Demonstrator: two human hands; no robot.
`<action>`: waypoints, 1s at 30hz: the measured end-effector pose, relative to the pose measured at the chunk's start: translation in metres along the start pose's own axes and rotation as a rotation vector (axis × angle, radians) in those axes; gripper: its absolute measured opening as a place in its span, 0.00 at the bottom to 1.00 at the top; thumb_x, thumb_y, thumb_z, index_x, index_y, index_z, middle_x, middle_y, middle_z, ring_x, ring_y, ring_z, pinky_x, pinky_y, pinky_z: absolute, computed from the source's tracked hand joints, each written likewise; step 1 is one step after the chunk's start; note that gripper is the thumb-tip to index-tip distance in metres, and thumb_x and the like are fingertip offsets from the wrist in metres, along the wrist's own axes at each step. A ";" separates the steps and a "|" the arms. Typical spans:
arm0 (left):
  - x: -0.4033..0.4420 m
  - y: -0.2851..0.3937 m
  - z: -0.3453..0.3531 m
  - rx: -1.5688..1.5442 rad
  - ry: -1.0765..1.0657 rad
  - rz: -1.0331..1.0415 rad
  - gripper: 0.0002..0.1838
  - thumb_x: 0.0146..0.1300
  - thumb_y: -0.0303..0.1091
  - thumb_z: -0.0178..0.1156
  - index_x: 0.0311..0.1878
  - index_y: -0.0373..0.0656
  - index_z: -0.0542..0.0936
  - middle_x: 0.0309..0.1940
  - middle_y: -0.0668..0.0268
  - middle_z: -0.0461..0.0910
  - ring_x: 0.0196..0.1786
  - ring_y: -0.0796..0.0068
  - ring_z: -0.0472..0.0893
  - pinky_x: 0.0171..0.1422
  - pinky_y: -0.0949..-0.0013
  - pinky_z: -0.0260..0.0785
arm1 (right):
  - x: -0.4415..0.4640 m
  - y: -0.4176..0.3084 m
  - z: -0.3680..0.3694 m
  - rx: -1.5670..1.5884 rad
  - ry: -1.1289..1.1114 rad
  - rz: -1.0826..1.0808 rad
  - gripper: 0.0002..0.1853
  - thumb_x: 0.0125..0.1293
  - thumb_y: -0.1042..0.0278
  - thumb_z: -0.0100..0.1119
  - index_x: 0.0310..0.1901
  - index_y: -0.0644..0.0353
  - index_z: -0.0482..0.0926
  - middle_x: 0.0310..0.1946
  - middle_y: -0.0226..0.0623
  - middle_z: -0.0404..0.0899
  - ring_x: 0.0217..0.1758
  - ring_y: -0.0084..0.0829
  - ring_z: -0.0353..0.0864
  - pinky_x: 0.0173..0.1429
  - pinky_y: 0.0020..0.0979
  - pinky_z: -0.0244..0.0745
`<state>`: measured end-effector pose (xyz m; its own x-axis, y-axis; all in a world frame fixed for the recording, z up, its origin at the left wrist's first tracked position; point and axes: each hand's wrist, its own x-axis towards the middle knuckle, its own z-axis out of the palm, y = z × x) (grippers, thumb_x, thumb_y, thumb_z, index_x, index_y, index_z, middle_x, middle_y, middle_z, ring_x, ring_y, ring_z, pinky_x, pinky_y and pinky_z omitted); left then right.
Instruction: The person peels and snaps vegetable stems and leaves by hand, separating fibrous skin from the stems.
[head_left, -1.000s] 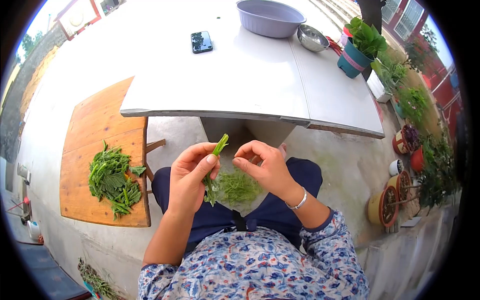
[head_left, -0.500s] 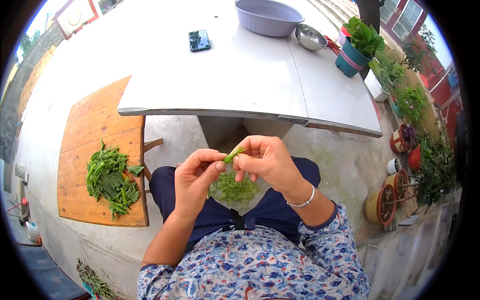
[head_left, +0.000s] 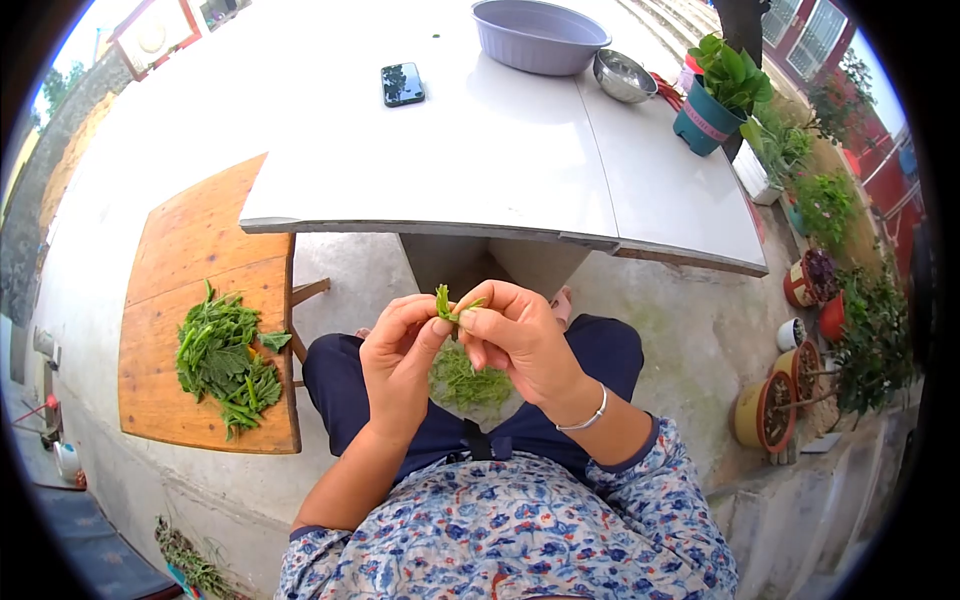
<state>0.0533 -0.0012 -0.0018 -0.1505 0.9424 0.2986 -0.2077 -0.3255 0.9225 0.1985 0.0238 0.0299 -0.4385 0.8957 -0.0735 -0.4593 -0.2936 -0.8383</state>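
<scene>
Held up above my lap, a short green stem is pinched between the thumb and fingers of my left hand. My right hand, with a silver bracelet on its wrist, is closed on a thin green strip beside the stem; the fingertips of both hands nearly meet. Below them, a pile of fine green peelings lies between my knees, partly hidden by my hands. Leafy green stems are heaped on the wooden table to my left.
Ahead is a white table bearing a phone, a purple basin, a metal bowl and a teal plant pot. Its near edge runs just beyond my hands. Several potted plants stand at the right.
My right hand first came over to the stem in my left hand. Since then the stem has turned more upright, and a thin strip now shows at my right fingertips.
</scene>
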 end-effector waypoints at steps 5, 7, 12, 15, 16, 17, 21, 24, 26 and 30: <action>0.007 0.008 -0.005 -0.420 0.027 -0.116 0.08 0.68 0.29 0.56 0.46 0.36 0.78 0.43 0.63 0.79 0.44 0.74 0.78 0.49 0.68 0.71 | -0.004 0.013 -0.006 -0.132 0.045 -0.001 0.04 0.63 0.73 0.55 0.36 0.64 0.76 0.25 0.29 0.75 0.21 0.15 0.71 0.25 0.16 0.64; 0.012 0.010 -0.010 -0.429 0.042 -0.124 0.08 0.68 0.29 0.56 0.46 0.36 0.78 0.43 0.63 0.79 0.43 0.73 0.78 0.50 0.67 0.72 | -0.007 0.023 -0.016 -0.209 0.056 0.004 0.03 0.63 0.74 0.55 0.36 0.64 0.75 0.25 0.29 0.74 0.21 0.15 0.70 0.26 0.17 0.65; 0.023 0.016 -0.019 -0.423 0.086 -0.083 0.09 0.68 0.30 0.56 0.46 0.36 0.78 0.40 0.62 0.80 0.41 0.72 0.80 0.48 0.65 0.74 | -0.020 0.049 -0.050 -0.552 0.153 0.036 0.03 0.62 0.75 0.55 0.35 0.65 0.76 0.23 0.27 0.76 0.24 0.14 0.74 0.29 0.17 0.68; 0.028 0.017 -0.024 -0.425 0.108 -0.064 0.09 0.67 0.30 0.56 0.46 0.36 0.79 0.40 0.62 0.80 0.41 0.72 0.80 0.47 0.64 0.76 | -0.023 0.074 -0.076 -0.826 0.199 -0.014 0.04 0.59 0.74 0.58 0.32 0.66 0.77 0.21 0.28 0.77 0.25 0.16 0.76 0.29 0.19 0.69; 0.030 0.018 -0.025 -0.427 0.119 -0.050 0.09 0.67 0.30 0.56 0.46 0.36 0.79 0.40 0.62 0.80 0.41 0.72 0.80 0.46 0.64 0.77 | -0.023 0.081 -0.083 -0.826 0.198 -0.014 0.04 0.59 0.74 0.58 0.32 0.66 0.77 0.21 0.28 0.77 0.25 0.16 0.76 0.29 0.19 0.69; 0.033 0.019 -0.026 -0.431 0.125 -0.041 0.09 0.67 0.29 0.56 0.46 0.36 0.79 0.40 0.62 0.80 0.41 0.73 0.80 0.46 0.63 0.77 | -0.024 0.088 -0.090 -1.003 0.204 -0.050 0.05 0.57 0.72 0.59 0.31 0.65 0.78 0.21 0.31 0.78 0.24 0.19 0.77 0.29 0.22 0.71; 0.040 0.028 -0.030 -0.425 0.148 0.022 0.09 0.68 0.29 0.55 0.46 0.35 0.79 0.40 0.61 0.80 0.39 0.74 0.79 0.44 0.65 0.77 | -0.025 0.128 -0.127 -1.439 0.186 -0.060 0.09 0.54 0.63 0.61 0.29 0.60 0.80 0.23 0.38 0.80 0.25 0.32 0.81 0.30 0.33 0.73; 0.041 0.030 -0.036 -0.405 0.102 -0.003 0.09 0.68 0.29 0.54 0.47 0.35 0.79 0.41 0.61 0.80 0.38 0.75 0.78 0.43 0.66 0.76 | -0.021 0.152 -0.149 -1.755 0.031 0.059 0.12 0.55 0.57 0.60 0.29 0.57 0.81 0.24 0.38 0.81 0.28 0.37 0.81 0.30 0.39 0.73; 0.037 0.032 -0.031 -0.366 0.139 -0.013 0.11 0.68 0.30 0.55 0.48 0.35 0.79 0.41 0.61 0.79 0.37 0.77 0.77 0.41 0.69 0.73 | -0.016 0.159 -0.156 -1.881 -0.090 0.102 0.13 0.57 0.54 0.58 0.29 0.56 0.81 0.25 0.36 0.81 0.28 0.39 0.81 0.30 0.40 0.72; 0.028 0.026 -0.029 -0.346 0.064 -0.145 0.11 0.68 0.30 0.56 0.49 0.34 0.79 0.41 0.64 0.79 0.35 0.81 0.73 0.39 0.76 0.67 | -0.004 0.116 -0.122 -1.533 0.037 -0.079 0.10 0.61 0.61 0.57 0.33 0.58 0.81 0.30 0.39 0.82 0.33 0.39 0.81 0.35 0.40 0.73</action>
<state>0.0155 0.0144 0.0232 -0.1529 0.9776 0.1448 -0.5437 -0.2056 0.8137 0.2415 0.0269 -0.1328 -0.4227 0.9063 0.0028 0.7431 0.3484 -0.5714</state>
